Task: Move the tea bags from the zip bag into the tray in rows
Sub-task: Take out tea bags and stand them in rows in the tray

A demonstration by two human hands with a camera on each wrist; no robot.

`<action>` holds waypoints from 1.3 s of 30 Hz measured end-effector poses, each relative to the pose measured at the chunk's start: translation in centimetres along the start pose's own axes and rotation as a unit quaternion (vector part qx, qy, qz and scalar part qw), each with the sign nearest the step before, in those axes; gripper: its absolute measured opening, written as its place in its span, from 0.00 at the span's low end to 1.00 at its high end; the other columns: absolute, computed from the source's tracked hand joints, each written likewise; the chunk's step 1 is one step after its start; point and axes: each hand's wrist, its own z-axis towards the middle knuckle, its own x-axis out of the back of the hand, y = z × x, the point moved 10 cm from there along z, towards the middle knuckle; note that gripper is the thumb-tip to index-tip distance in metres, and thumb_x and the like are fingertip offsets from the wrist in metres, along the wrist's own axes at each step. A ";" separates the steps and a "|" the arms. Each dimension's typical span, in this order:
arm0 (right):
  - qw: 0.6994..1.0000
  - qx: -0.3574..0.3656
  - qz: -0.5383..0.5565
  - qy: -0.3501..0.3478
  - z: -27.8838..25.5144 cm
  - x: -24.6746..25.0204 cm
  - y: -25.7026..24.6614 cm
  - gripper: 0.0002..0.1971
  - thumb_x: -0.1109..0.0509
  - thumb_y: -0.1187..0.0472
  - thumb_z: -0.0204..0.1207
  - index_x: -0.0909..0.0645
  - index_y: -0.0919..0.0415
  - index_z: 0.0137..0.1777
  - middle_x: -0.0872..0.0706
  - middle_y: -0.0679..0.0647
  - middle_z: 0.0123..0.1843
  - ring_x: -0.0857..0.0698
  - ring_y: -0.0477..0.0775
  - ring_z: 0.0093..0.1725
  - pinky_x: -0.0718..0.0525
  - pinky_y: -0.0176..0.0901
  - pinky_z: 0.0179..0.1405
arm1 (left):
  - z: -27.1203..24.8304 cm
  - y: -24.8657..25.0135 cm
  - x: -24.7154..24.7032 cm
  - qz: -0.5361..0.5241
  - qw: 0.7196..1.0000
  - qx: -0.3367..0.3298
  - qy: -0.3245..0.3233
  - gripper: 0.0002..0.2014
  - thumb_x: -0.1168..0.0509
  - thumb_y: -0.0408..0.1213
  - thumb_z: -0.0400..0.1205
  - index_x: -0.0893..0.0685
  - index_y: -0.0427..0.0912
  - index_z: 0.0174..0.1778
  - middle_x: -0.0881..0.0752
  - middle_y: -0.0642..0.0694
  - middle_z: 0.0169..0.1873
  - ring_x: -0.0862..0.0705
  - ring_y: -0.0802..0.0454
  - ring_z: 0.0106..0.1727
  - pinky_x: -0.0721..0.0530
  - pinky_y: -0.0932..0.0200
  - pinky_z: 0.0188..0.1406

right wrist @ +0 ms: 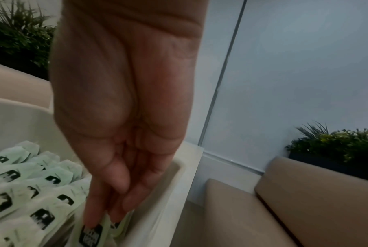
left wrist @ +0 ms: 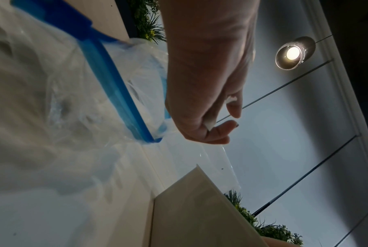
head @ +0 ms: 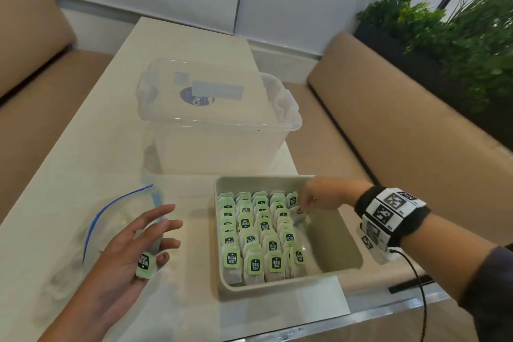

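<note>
A beige tray holds several rows of tea bags with green tags; its right part is bare. My right hand reaches into the tray's far right end and pinches a tea bag beside the last row. The right wrist view shows the fingertips on that tea bag by the tray wall. My left hand lies palm up left of the tray, holding a tea bag between its fingers. The clear zip bag with a blue zip lies under and behind it; its zip is open.
A clear lidded storage box stands behind the tray on the white table. Tan sofa cushions flank the table, with plants at the back right. The table's front edge runs just below the tray.
</note>
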 end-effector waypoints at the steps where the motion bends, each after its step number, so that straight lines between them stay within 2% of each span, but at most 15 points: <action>1: 1.000 0.001 0.002 0.004 0.4 -0.1 0.2 0.18 0.39 0.69 0.79 0.16 0.55 0.63 0.14 0.51 0.62 0.16 0.52 0.60 0.20 0.47 0.66 | 0.0 0.1 0.1 -0.001 1.000 -0.001 0.001 0.14 0.33 0.37 0.72 0.11 0.46 0.53 0.11 0.44 0.42 0.15 0.53 0.31 0.21 0.68 0.23; 5: 1.000 0.001 0.002 0.007 1.3 -0.5 0.7 0.18 0.39 0.70 0.78 0.16 0.55 0.63 0.14 0.50 0.62 0.16 0.52 0.59 0.20 0.45 0.64 | 0.2 0.3 0.0 0.001 1.000 -0.004 -0.001 0.16 0.29 0.40 0.66 0.10 0.47 0.50 0.10 0.45 0.43 0.14 0.54 0.31 0.19 0.69 0.24; 9: 1.000 0.004 0.023 0.015 1.2 -0.1 0.7 0.16 0.36 0.66 0.79 0.16 0.55 0.63 0.13 0.50 0.62 0.16 0.52 0.59 0.21 0.43 0.64 | 0.4 -0.1 -0.4 -0.013 1.000 0.006 -0.004 0.13 0.36 0.38 0.74 0.12 0.46 0.54 0.10 0.46 0.44 0.12 0.53 0.33 0.17 0.69 0.28; 16: 0.999 -0.012 0.035 0.024 1.4 0.0 1.1 0.18 0.35 0.68 0.77 0.17 0.55 0.64 0.15 0.50 0.64 0.17 0.52 0.61 0.22 0.41 0.64 | 0.4 -0.3 -0.9 -0.059 0.998 0.022 -0.009 0.16 0.36 0.38 0.73 0.13 0.43 0.56 0.11 0.43 0.47 0.12 0.51 0.35 0.15 0.67 0.29; 18: 0.999 -0.017 0.033 0.028 1.4 0.0 0.9 0.19 0.37 0.69 0.77 0.18 0.55 0.66 0.16 0.50 0.65 0.18 0.52 0.62 0.23 0.40 0.65 | 0.2 -0.1 -1.1 -0.095 0.995 0.031 -0.005 0.17 0.33 0.39 0.71 0.13 0.40 0.55 0.11 0.41 0.49 0.10 0.48 0.39 0.13 0.65 0.31; 20: 0.999 -0.023 0.028 0.032 1.2 0.3 0.8 0.20 0.39 0.69 0.78 0.20 0.55 0.67 0.17 0.50 0.66 0.19 0.52 0.63 0.24 0.41 0.65 | 0.1 0.0 -1.4 -0.159 0.986 0.050 -0.003 0.22 0.24 0.41 0.62 0.11 0.39 0.53 0.11 0.39 0.53 0.10 0.43 0.47 0.11 0.60 0.34; 22: 0.999 -0.032 0.010 0.037 0.6 0.9 0.3 0.19 0.41 0.67 0.79 0.20 0.55 0.68 0.16 0.52 0.65 0.18 0.53 0.62 0.23 0.41 0.63 | 0.0 0.3 -2.0 -0.231 0.971 0.065 -0.020 0.28 0.19 0.41 0.56 0.10 0.39 0.53 0.13 0.36 0.59 0.12 0.38 0.56 0.10 0.53 0.40; 24: 0.996 -0.027 -0.019 0.086 -0.5 3.1 -1.6 0.17 0.40 0.65 0.79 0.19 0.55 0.66 0.16 0.52 0.63 0.17 0.52 0.59 0.22 0.39 0.58 | -0.1 0.9 -2.6 -0.279 0.957 0.065 -0.040 0.31 0.17 0.41 0.54 0.11 0.38 0.55 0.16 0.34 0.64 0.15 0.35 0.61 0.11 0.46 0.47; 26: 0.981 0.045 0.000 0.189 -2.6 6.7 -6.1 0.13 0.36 0.60 0.79 0.17 0.53 0.60 0.15 0.49 0.58 0.16 0.46 0.53 0.22 0.31 0.53 | 0.0 1.2 -2.9 -0.292 0.953 0.065 -0.045 0.27 0.21 0.42 0.58 0.10 0.38 0.53 0.17 0.33 0.65 0.16 0.35 0.63 0.12 0.43 0.51; 28: 0.943 0.176 0.077 0.271 -5.7 9.7 -12.5 0.08 0.31 0.55 0.78 0.15 0.53 0.53 0.14 0.45 0.50 0.16 0.40 0.44 0.24 0.22 0.43 | 0.3 1.4 -3.6 -0.303 0.949 0.071 -0.052 0.24 0.24 0.42 0.62 0.11 0.37 0.54 0.17 0.32 0.65 0.17 0.35 0.64 0.14 0.42 0.54; 31: 0.885 0.331 0.155 0.288 -8.9 10.9 -20.6 0.11 0.26 0.49 0.72 0.18 0.52 0.51 0.18 0.43 0.43 0.18 0.43 0.40 0.26 0.22 0.37 | 0.3 1.3 -4.8 -0.324 0.939 0.079 -0.079 0.33 0.18 0.38 0.58 0.17 0.37 0.61 0.15 0.32 0.61 0.14 0.37 0.60 0.13 0.45 0.54; 33: 0.874 0.360 0.143 0.294 -9.0 10.3 -23.3 0.16 0.23 0.50 0.70 0.18 0.56 0.53 0.18 0.46 0.44 0.22 0.43 0.39 0.23 0.30 0.40 | 0.2 1.1 -4.9 -0.306 0.946 0.085 -0.065 0.28 0.23 0.36 0.62 0.18 0.40 0.60 0.13 0.36 0.58 0.14 0.43 0.50 0.15 0.50 0.51; 35: 0.870 0.361 0.123 0.313 -8.6 10.0 -24.2 0.15 0.22 0.54 0.70 0.17 0.58 0.54 0.18 0.49 0.45 0.25 0.40 0.38 0.22 0.35 0.41 | 0.0 1.2 -4.7 -0.288 0.954 0.079 -0.040 0.18 0.37 0.35 0.71 0.18 0.41 0.58 0.14 0.38 0.61 0.17 0.45 0.47 0.19 0.53 0.50; 37: 0.859 0.369 0.124 0.332 -8.7 10.3 -24.3 0.12 0.24 0.57 0.71 0.15 0.58 0.53 0.17 0.50 0.45 0.27 0.38 0.37 0.22 0.36 0.40 | 0.0 1.4 -4.5 -0.300 0.951 0.063 -0.039 0.19 0.44 0.33 0.74 0.20 0.41 0.61 0.14 0.37 0.61 0.14 0.45 0.42 0.14 0.56 0.42; 39: 0.851 0.374 0.127 0.347 -9.0 10.8 -24.2 0.08 0.26 0.61 0.72 0.14 0.59 0.51 0.18 0.50 0.41 0.28 0.38 0.34 0.22 0.36 0.37 | -0.3 1.6 -4.4 -0.317 0.946 0.052 -0.048 0.21 0.44 0.31 0.75 0.21 0.40 0.64 0.11 0.35 0.52 0.11 0.43 0.38 0.13 0.58 0.33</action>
